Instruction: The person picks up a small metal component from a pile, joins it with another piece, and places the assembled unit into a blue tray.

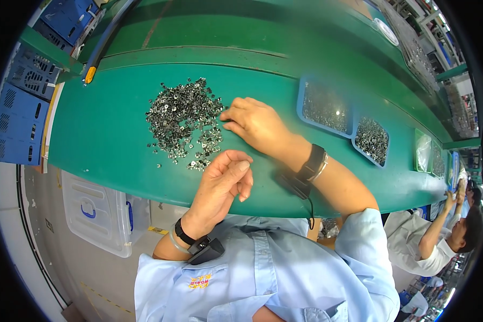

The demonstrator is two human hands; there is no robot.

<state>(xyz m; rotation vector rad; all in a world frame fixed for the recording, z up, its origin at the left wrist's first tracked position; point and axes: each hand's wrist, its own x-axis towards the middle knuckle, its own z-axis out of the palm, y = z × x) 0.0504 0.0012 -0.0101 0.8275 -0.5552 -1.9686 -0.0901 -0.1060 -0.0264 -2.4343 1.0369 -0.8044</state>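
Observation:
A heap of small black and silver metal pieces is spread on the green tabletop. At the heap's right edge is my right hand, palm down, with thumb and forefinger close together by the outermost pieces. Whatever the fingertips pinch is too small to make out. Just below the heap, my left hand is raised with its fingers curled in and the thumb laid against them. Its palm side is hidden, so any contents do not show. Both wrists wear dark bands.
Two blue trays of small metal parts stand to the right, with a green tray beyond. Blue crates are stacked at the left. A lidded clear plastic box sits below the table edge. Another person works at the far right.

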